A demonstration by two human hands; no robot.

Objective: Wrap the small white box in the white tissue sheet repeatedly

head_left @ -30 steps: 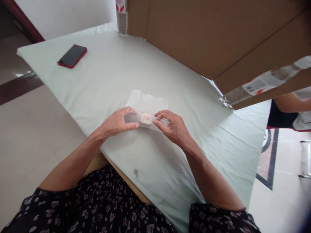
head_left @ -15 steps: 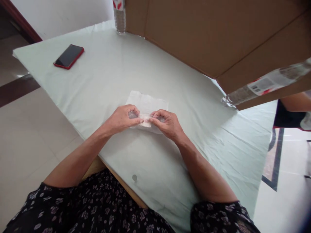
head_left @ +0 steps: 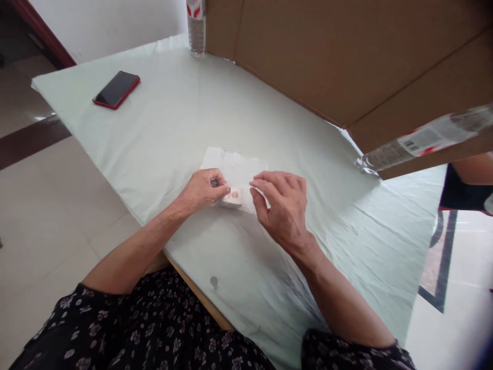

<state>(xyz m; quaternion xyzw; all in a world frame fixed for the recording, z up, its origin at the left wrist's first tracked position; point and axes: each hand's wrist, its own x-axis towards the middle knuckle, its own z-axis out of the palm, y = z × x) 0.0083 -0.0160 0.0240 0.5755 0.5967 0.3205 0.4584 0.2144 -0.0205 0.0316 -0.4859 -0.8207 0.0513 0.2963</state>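
- Grip of my left hand [head_left: 206, 189] is narrow, on the small printed block [head_left: 234, 197].
- White sheet [head_left: 241, 167] lies spread behind it on the desk [head_left: 165, 118]: block steadied, work seemingly unfinished.
- Right hand [head_left: 252, 186] hangs just beside, parted, seemingly empty.

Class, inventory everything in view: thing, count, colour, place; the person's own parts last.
Tablecloth: one, pale green, middle
Small block: one, whitish with reddish print, centre
Thin sheet: one, white, under the block
Phone: one, black with red edging, upper left
Cardboard: one piece, brown, upper right
Plastic bottles: two, clear with red-and-white labels, beside the cardboard
Round spot: one, grey, lower centre
Wall: one, white, upper left
Frame edge: one, dark red, upper left
Floor: one, pale with dark bands, both sides
Another person's arm: one, bare, right edge
Garment: one, floral black, bottom
Left hand: one, bare, pinching at the block's left end
Right hand: one, bare, open, at the sheet's right edge
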